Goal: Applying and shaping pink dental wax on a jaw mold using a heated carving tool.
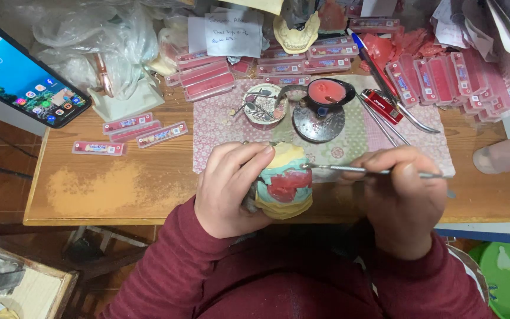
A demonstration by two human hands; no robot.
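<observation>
Brown wooden counter [119, 189] under both hands. Pink patterned cloth mat [219, 127] just beyond the grips. Left hand [228, 189], grip closed around a yellow plaster dental model with red wax and teal base [283, 180], held over counter's near edge. Right hand [402, 195], grip pinched on a thin metal wax-carving tool [361, 170], tip touching the model's top.

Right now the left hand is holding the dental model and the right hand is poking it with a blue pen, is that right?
Not quite. The left hand does hold the dental model, but the right hand works on it with a thin metal tool, not a blue pen. The head view shows this.
</observation>
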